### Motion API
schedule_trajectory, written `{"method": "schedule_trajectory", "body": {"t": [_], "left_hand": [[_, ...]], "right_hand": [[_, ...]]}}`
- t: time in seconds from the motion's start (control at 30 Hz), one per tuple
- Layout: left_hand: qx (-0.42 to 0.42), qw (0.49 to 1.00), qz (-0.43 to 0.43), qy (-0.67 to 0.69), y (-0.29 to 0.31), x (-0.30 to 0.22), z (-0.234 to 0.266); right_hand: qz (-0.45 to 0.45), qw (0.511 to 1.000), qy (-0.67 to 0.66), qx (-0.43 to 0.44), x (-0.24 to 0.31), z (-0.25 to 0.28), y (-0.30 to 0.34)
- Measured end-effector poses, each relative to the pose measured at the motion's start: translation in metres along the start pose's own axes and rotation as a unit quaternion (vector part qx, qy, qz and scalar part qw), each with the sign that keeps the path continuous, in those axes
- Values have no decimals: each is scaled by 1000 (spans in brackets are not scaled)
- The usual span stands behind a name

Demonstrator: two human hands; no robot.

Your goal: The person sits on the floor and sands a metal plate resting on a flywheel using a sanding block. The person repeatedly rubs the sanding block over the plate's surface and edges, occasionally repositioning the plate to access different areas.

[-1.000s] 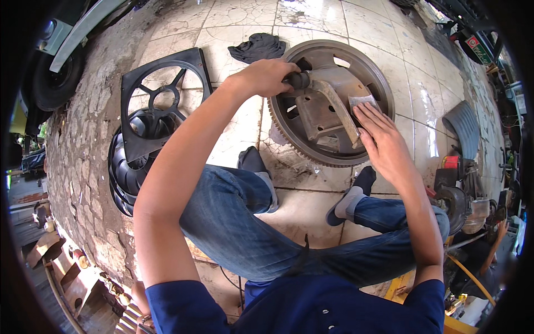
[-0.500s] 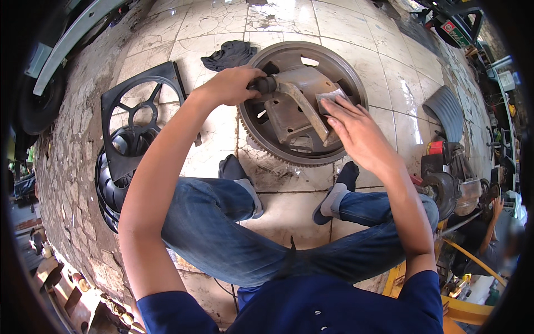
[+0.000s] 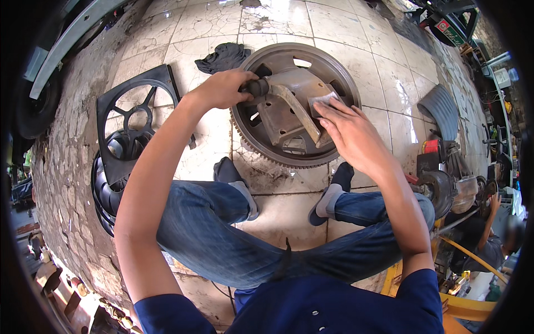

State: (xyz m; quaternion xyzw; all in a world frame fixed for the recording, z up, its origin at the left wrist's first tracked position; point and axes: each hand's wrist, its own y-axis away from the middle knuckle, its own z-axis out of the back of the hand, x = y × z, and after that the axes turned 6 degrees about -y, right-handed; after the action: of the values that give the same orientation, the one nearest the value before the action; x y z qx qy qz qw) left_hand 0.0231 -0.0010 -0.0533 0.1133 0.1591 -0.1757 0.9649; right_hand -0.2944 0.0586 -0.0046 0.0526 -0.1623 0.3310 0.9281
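A rusty metal bracket (image 3: 288, 104), a plate with a raised bent bar, lies on a big toothed flywheel (image 3: 347, 72) on the floor in front of me. My left hand (image 3: 225, 89) is closed around the black round knob-like end (image 3: 257, 87) at the bracket's left side. Flat under the fingertips of my right hand (image 3: 356, 133) is a small grey piece of sandpaper (image 3: 322, 102), pressed against the bracket's right part. The fingers are stretched and close together, and they hide part of the sandpaper.
A black cloth (image 3: 223, 57) lies beyond my left hand. To the left, a black fan shroud (image 3: 105, 111) leans over round black parts. At right are a curved ribbed grey piece (image 3: 439, 111) and a greasy machine part (image 3: 442, 183). Another person (image 3: 492, 245) sits at far right.
The whole view has shifted slightly. My right hand and the sandpaper have slid a little toward me over the bracket, while my left hand keeps its hold on the black end.
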Motion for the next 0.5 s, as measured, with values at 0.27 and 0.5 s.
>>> {"method": "schedule_trajectory", "body": {"t": [0.27,0.5], "left_hand": [[-10,1000,0,-11,1,-1,-1],[-38,999,-27,-13,6,0,-2]], "right_hand": [[11,1000,12,0,5,6,1],[24,999,4,-37,6,3,1]]}}
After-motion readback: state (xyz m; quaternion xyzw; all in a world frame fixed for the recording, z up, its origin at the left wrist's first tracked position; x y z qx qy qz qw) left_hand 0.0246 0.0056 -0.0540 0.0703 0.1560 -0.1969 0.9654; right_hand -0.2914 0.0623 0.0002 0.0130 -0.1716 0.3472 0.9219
